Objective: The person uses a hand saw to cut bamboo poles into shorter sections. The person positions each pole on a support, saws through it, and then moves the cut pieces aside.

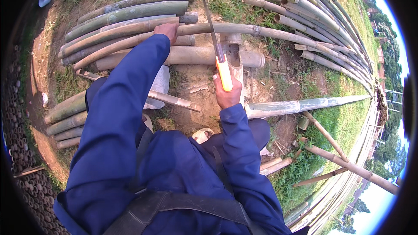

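Observation:
My right hand (228, 92) is closed around the orange-and-yellow handle of a hand saw (224, 73). The saw's long thin blade points away from me and lies across a long bamboo pole (248, 29); whether its teeth are in the pole cannot be made out. Farther left, my left hand (167, 31) grips that same pole, a short way from the blade. Underneath runs a thick bamboo log (191, 55), lying crosswise as a support. An upright piece of bamboo (232, 47) stands by the log, just beyond my right hand.
Several cut bamboo lengths (130, 14) lie side by side at the far left, with more pieces (67, 115) nearer me. Long poles (313, 15) are stacked at the far right. A thick pole (305, 105) stretches right from beside my right hand. A whitish sack (161, 82) lies on the ground.

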Available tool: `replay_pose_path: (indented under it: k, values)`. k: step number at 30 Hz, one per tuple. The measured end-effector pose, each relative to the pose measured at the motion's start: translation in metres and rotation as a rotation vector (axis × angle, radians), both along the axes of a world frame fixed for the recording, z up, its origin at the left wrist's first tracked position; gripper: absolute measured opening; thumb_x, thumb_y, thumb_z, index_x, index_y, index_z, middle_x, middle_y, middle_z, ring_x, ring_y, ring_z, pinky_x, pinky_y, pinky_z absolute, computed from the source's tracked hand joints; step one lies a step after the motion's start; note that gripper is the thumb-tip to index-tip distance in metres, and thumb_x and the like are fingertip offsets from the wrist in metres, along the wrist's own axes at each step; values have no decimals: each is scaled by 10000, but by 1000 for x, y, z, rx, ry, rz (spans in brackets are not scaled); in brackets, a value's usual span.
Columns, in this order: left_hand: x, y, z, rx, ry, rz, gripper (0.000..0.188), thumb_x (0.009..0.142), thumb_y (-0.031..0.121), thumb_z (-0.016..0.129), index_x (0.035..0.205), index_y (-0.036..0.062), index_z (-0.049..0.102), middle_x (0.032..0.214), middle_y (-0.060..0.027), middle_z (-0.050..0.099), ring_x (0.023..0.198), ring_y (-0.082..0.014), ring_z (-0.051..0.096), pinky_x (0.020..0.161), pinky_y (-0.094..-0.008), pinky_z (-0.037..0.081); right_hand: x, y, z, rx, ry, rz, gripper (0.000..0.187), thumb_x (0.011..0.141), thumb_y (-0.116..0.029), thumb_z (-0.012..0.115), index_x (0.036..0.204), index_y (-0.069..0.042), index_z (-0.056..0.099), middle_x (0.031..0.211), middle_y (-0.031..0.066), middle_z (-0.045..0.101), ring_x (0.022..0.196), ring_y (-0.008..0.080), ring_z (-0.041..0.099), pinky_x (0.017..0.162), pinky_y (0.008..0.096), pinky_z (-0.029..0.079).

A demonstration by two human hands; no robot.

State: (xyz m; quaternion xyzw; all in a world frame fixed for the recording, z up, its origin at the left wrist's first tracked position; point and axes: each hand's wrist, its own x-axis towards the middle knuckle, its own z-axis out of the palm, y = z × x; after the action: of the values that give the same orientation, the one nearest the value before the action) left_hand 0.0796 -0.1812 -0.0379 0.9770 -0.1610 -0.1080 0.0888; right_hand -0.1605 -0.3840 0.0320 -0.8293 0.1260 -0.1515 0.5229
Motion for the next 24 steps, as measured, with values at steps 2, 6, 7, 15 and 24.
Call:
replay_pose_path:
  k: [2, 6, 7, 15, 24]
  values:
    - [0, 5, -3, -25, -18, 15, 338, 939, 157, 512, 1232, 183, 677, 1090, -176, 734, 1042, -378, 706, 880, -504, 555, -52, 1, -7, -32, 15, 2, 133, 897, -71, 740, 841, 37, 685, 612, 110, 604, 556, 144, 599, 540, 325, 462]
    - [1, 6, -5, -36, -10, -14, 368, 834, 194, 681, 1201, 159, 688, 1067, -182, 736, 1038, -375, 701, 890, -510, 547, -86, 5, 1, 2, -23, -25, 107, 895, -58, 743, 917, 40, 706, 648, 99, 639, 574, 135, 619, 546, 327, 480]
    - [2, 7, -4, -22, -1, -8, 358, 832, 187, 680, 1188, 152, 686, 1063, -182, 736, 1037, -375, 700, 889, -511, 546, -70, 2, -8, 25, 6, -22, 112, 894, -63, 749, 900, 38, 699, 642, 92, 631, 570, 127, 600, 544, 325, 472]
    - [9, 5, -10, -8, -2, -14, 370, 814, 141, 676, 1183, 129, 657, 1056, -186, 732, 1034, -383, 695, 862, -533, 540, -40, 2, -11, -18, 22, 16, 112, 893, -68, 755, 910, 26, 698, 670, 105, 641, 570, 164, 602, 567, 324, 485]
    - [1, 3, -12, -41, -33, -83, 343, 829, 156, 658, 1172, 136, 644, 1036, -190, 731, 1017, -379, 700, 828, -531, 548, -6, 4, -24, 45, -9, -28, 173, 917, -90, 736, 830, 31, 649, 611, 73, 571, 544, 111, 513, 519, 318, 427]
